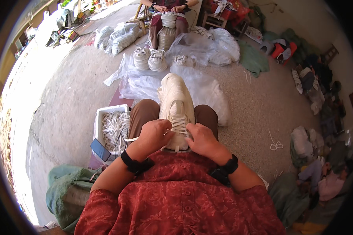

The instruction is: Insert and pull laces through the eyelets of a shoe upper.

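A cream-white sneaker (175,94) rests between my knees, its toe pointing away from me and its tongue towards me. White shoelace (179,122) runs in crossed rows through its eyelets. On the left side of the lacing, my left hand (155,135) pinches the lace, and a loose lace end (131,139) sticks out past the hand. My right hand (203,139) is at the right eyelet edge, its thumb and fingers bent closed on the lace there; the fingertips are partly hidden. Both wrists wear black straps.
A white box (98,124) of loose laces stands left of my knee, with a phone (100,150) at its edge. Ahead, white shoes (157,60) sit by plastic bags (204,88). Another person (168,8) sits opposite with stacked shoes. Green sacking (66,196) lies at lower left.
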The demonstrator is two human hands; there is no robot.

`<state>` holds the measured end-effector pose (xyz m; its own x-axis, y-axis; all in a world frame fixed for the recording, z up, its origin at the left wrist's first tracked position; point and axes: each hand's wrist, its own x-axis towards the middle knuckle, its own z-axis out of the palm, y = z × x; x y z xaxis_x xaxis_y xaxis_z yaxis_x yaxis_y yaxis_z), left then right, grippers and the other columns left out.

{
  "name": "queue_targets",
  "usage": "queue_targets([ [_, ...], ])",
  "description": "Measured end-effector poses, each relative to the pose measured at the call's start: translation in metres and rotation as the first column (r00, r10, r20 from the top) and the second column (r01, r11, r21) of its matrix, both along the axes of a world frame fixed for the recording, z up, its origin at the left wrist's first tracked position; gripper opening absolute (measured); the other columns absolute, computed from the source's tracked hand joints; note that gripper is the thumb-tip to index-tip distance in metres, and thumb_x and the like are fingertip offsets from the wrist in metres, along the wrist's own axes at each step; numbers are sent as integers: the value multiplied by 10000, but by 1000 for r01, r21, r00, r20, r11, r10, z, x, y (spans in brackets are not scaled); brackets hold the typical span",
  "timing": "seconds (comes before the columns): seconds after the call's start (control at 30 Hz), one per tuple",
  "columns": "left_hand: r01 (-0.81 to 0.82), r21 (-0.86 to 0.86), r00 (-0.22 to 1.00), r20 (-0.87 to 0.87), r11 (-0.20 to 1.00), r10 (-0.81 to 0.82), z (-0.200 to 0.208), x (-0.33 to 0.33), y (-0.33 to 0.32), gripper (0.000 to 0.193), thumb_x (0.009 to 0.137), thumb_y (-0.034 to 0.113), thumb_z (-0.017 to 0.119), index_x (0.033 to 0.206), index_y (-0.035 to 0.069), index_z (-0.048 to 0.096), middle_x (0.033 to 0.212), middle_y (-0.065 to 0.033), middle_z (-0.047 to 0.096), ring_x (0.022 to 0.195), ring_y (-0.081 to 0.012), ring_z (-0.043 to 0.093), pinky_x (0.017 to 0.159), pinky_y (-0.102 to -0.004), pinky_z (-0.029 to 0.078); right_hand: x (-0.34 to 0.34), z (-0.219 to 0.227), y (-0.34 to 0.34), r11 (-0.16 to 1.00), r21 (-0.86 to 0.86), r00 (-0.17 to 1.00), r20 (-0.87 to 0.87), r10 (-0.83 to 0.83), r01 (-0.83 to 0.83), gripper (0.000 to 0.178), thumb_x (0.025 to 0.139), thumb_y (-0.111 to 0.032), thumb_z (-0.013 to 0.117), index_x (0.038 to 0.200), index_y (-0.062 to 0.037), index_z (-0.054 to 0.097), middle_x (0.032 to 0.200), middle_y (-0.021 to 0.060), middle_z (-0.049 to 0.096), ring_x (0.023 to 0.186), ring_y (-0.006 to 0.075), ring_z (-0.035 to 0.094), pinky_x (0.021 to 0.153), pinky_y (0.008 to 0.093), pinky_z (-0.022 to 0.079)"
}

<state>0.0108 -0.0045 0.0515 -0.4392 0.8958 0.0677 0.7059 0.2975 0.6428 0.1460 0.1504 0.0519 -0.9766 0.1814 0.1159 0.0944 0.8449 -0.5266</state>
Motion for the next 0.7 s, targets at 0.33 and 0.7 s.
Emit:
queue_targets([
  [0.33,-146,27,987,-60,989,148,-9,-21,-8,218,696,147,641,825,24,514,660,-147,566,666,-342,580,607,-415,455,-1,-44,23,997,-74,991,-130,-23,13,223,676,-5,573,883,-26,495,775,194,541,767,392,546,676,455,452],
  [0.7,-73,153,983,-156,986,97,-17,-1,1,185,660,79,605,845,70,603,794,-106,596,739,-302,611,653,-385,493,-2,2,-4,977,209,983,-184,-4,43,87,677,-38,589,733,-44,523,659,150,511,651,343,559,574,436,458],
])
